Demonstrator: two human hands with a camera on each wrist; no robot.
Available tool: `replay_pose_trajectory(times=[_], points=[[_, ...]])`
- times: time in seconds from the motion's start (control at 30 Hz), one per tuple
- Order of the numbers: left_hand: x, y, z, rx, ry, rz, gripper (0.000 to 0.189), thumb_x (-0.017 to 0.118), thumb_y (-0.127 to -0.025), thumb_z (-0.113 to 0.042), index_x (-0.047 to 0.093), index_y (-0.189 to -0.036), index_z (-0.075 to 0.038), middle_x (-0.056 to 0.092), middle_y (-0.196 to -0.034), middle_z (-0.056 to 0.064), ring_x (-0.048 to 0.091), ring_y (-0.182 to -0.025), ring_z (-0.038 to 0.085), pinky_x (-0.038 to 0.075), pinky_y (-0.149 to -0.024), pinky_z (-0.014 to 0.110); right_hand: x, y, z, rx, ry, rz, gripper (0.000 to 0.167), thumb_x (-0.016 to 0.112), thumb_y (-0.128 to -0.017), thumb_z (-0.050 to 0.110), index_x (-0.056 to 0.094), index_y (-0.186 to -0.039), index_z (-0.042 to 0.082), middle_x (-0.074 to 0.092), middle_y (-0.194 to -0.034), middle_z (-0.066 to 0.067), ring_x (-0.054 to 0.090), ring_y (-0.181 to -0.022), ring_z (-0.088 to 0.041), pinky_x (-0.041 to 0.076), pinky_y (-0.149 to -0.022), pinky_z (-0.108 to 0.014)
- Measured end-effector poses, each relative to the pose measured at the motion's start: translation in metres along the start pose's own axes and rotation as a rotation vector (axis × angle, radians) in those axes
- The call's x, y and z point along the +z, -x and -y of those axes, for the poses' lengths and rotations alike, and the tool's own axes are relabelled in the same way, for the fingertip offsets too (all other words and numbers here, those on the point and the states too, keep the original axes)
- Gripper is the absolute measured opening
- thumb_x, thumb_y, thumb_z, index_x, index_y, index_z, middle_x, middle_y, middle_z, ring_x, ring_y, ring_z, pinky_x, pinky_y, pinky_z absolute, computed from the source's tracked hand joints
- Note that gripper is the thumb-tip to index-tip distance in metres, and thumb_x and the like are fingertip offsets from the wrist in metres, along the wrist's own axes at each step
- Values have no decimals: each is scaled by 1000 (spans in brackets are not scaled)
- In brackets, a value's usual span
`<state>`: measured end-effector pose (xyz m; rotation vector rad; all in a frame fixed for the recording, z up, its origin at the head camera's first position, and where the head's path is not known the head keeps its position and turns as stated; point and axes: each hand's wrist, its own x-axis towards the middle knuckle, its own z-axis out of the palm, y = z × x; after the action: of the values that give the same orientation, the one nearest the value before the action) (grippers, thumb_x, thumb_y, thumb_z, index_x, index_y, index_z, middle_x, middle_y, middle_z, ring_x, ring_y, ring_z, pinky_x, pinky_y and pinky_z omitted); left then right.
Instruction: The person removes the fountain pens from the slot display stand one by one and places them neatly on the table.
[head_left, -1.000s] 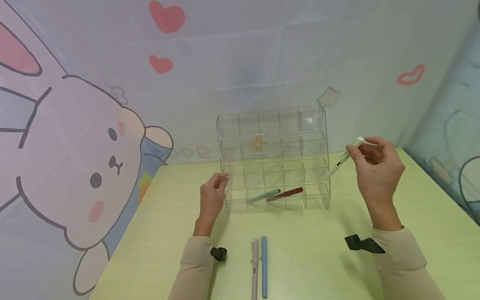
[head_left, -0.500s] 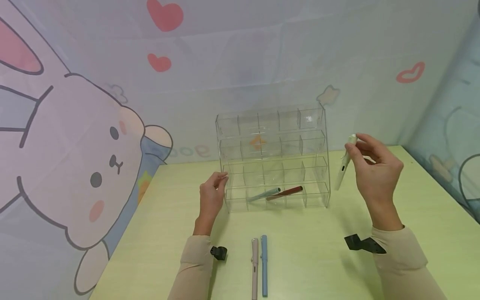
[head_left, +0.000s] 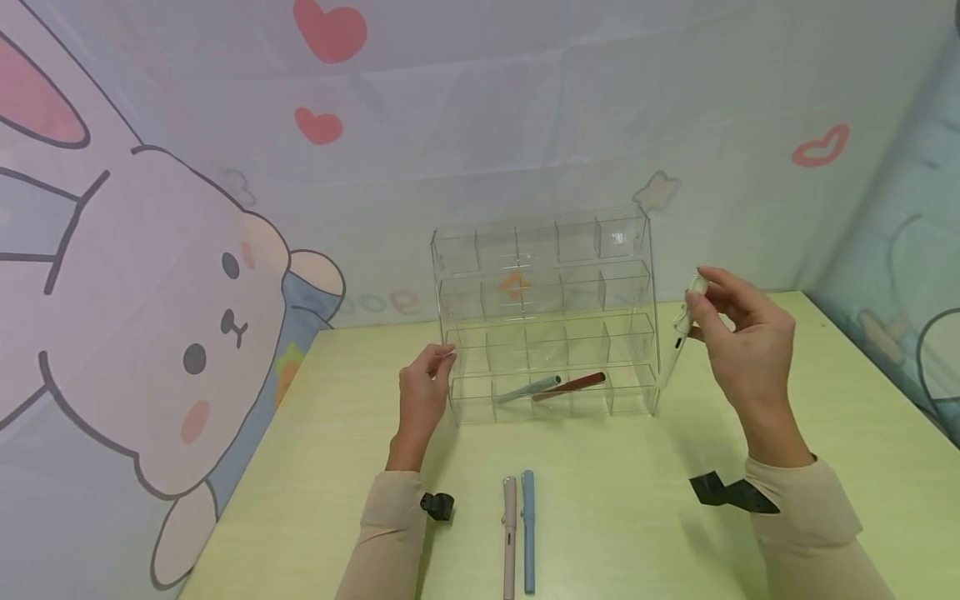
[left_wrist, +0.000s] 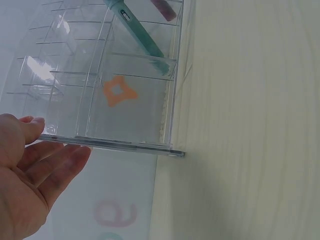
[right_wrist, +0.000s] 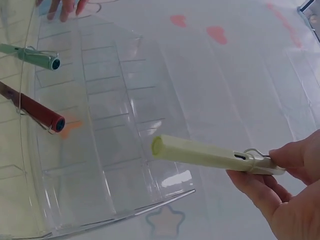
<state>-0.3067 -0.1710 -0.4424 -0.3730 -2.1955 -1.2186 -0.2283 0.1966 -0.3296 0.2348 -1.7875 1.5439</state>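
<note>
In the head view, a clear tiered pen rack [head_left: 480, 410] with divided compartments stands on the table. My left hand [head_left: 424, 396] holds its left side panel; the left wrist view shows the thumb and fingers on either side of that edge. My right hand [head_left: 750, 354] pinches a pale green fountain pen [right_wrist: 200, 153] by its capped clip end, just right of the rack, with the far end slanting down and left. A teal pen [head_left: 529, 389] and a dark red pen [head_left: 570, 387] lean in separate compartments of the lowest tier.
A pinkish-beige pen [head_left: 510, 533] and a blue pen [head_left: 529, 533] lie side by side on the light table [head_left: 615, 508], in front of the rack. Behind it hangs a printed cloth backdrop [head_left: 495, 158]. Small black wrist cameras sit at both cuffs.
The right hand has shifted slightly left and tipped the pale green pen steeper, then leaned it back toward the rack's right side. The left hand stays at the rack.
</note>
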Motion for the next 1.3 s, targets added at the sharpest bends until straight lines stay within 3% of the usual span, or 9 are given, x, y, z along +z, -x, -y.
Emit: replay_pose_trajectory(times=[0.3,0.57,0.8,1.3], points=[[0,1,1,4,13,-6,14,66,-97,-6,73,-108,-4,75,-100,16,74,-88,31,57,-76,48,-4,3,8,147,-280,197,45,60,-88,-17,66,-127,5,65,-96,-6,62,-85,-13,57,-67,-24],[0,1,2,-9,9,-7,13,66,-97,-6,73,-108,-4,75,-101,15,74,-89,30,57,-78,47,0,6,9,205,-135,368,48,58,-94,-14,54,-134,11,58,-108,-9,64,-93,-11,57,-73,-23],[1,0,4,2,17,-5,13,66,-97,-6,73,-108,-4,75,-101,15,74,-89,30,57,-77,47,6,10,11,264,-61,504,50,58,-97,-10,42,-143,-2,54,-114,-16,64,-92,-8,58,-71,-29],[1,-1,3,24,17,-1,13,66,-97,-5,73,-108,-2,75,-101,16,73,-88,33,57,-80,49,20,16,9,437,-55,702,52,57,-95,-11,37,-142,-6,45,-114,-20,55,-89,-18,59,-74,-39]])
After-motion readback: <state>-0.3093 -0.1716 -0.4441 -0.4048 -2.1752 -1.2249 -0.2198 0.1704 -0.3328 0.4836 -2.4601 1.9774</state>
